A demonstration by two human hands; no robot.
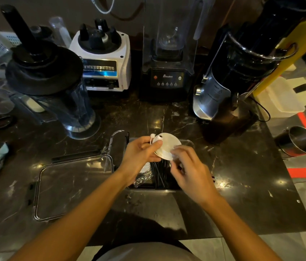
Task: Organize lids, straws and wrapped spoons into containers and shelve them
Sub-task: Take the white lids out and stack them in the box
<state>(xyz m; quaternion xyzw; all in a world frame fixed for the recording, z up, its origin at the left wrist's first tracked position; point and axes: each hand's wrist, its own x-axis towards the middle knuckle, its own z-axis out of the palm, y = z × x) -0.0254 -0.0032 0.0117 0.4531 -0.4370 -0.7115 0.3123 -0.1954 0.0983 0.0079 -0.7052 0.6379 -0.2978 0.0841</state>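
Both hands are holding one white lid [165, 146] just above the clear container [189, 143] that is sitting on the dark counter [242, 176]. The left hand [141, 153] is pinching the lid's left edge, thumb on top; the right hand [188, 170] is curling its grip round the lid's near right edge. The lid is tilting, its top face turning up and toward the person, its small hole at the far edge. Inside the container a bundle of black straws [159, 172] is lying, too many to count, long axis running from near to far. Some clear-wrapped items [142, 178] are lying left of the straws. One clear container cover [69, 187] is lying flat left of the container. Behind it three blenders and one juicer [229, 76] are standing.
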